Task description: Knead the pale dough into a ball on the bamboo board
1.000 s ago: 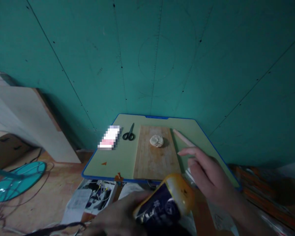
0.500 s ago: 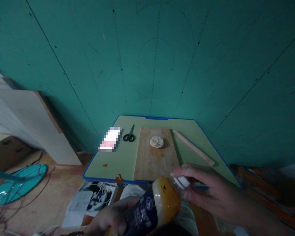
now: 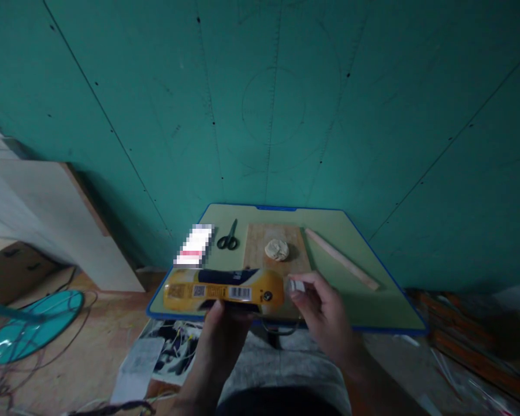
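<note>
A yellow bottle with a dark blue label lies on its side in the air over the table's near edge, its barcode facing me. My left hand is closed around the bottle's body from below. At the neck end, my right hand pinches the white cap between thumb and fingers. Beyond the bottle, a pale lump of dough sits on a wooden cutting board, whose near part is hidden by the bottle and hands.
On the green table with a blue rim, a rolling pin lies right of the board. Black-handled scissors and a blurred-out phone-like rectangle lie left. A green wall rises behind. Cables and a box of wires are below.
The bottle has risen and swung from a slant to nearly level, turning its barcode side toward me. Both hands moved with it, the right one shifting left and staying on the cap.
</note>
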The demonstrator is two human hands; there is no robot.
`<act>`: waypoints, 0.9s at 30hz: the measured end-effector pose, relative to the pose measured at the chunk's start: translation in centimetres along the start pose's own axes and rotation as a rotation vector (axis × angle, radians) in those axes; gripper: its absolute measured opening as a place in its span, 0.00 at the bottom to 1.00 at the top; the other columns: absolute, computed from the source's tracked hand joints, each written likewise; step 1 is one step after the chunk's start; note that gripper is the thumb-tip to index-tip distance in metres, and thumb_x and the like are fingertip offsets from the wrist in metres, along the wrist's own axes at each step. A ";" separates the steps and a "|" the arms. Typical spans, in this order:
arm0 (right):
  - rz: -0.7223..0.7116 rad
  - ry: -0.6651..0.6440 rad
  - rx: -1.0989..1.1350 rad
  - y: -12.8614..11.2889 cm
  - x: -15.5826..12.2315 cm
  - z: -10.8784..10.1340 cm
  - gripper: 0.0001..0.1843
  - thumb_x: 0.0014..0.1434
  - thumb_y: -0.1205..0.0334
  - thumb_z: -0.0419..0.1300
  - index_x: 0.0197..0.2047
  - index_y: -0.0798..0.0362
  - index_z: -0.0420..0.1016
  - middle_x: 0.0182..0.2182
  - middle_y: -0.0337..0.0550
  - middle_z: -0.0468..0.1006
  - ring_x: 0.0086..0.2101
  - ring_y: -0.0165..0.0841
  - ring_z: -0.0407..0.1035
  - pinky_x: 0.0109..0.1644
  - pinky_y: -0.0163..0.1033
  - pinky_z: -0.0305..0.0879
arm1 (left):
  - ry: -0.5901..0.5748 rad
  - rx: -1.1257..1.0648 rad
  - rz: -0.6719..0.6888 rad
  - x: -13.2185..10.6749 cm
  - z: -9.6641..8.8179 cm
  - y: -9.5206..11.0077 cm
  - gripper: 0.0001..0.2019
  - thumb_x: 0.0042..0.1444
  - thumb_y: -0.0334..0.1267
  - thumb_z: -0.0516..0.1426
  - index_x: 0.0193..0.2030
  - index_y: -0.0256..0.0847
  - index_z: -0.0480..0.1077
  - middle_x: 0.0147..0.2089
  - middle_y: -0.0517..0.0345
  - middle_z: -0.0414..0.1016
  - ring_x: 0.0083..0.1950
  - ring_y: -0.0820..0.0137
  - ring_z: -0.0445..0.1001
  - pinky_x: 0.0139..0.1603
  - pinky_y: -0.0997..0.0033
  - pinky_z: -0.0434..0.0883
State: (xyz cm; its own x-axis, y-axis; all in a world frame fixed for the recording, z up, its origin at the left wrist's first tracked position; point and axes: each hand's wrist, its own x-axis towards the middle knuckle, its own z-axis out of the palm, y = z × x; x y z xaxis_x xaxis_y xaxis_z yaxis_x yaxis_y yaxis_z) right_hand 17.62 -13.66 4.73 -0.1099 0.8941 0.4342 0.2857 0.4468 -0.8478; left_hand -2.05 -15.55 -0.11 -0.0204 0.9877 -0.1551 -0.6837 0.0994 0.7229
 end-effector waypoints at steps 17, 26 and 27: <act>-0.015 0.237 -0.064 6.5 0.0 -1.4 0.19 0.65 0.59 0.56 0.59 0.50 0.66 0.47 0.49 0.78 0.45 0.36 0.74 0.48 0.43 0.72 | 0.295 -0.164 0.178 9.4 2.9 3.7 0.05 0.59 0.37 0.58 0.41 0.42 0.72 0.38 0.58 0.80 0.40 0.66 0.80 0.45 0.57 0.79; 0.215 0.237 -0.045 9.3 -2.4 -1.8 0.20 0.62 0.49 0.57 0.51 0.52 0.72 0.42 0.50 0.80 0.42 0.38 0.75 0.45 0.42 0.72 | 0.277 0.191 0.248 12.2 4.0 3.9 0.08 0.54 0.34 0.62 0.41 0.39 0.71 0.36 0.54 0.79 0.34 0.67 0.80 0.35 0.64 0.80; 0.228 0.241 -0.032 9.5 -2.5 -1.8 0.20 0.62 0.48 0.57 0.51 0.52 0.72 0.42 0.49 0.80 0.42 0.38 0.75 0.45 0.42 0.72 | 0.272 0.215 0.259 12.4 4.2 3.8 0.09 0.53 0.33 0.63 0.41 0.38 0.71 0.37 0.54 0.79 0.35 0.67 0.80 0.36 0.63 0.80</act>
State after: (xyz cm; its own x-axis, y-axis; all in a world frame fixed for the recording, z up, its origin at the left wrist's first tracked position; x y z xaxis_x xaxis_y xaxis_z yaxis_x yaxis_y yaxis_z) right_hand 22.30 -11.76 -3.87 0.1874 0.9363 0.2971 0.3074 0.2314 -0.9230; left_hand -1.86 -2.46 3.55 -0.3830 0.9182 -0.1008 -0.4633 -0.0965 0.8809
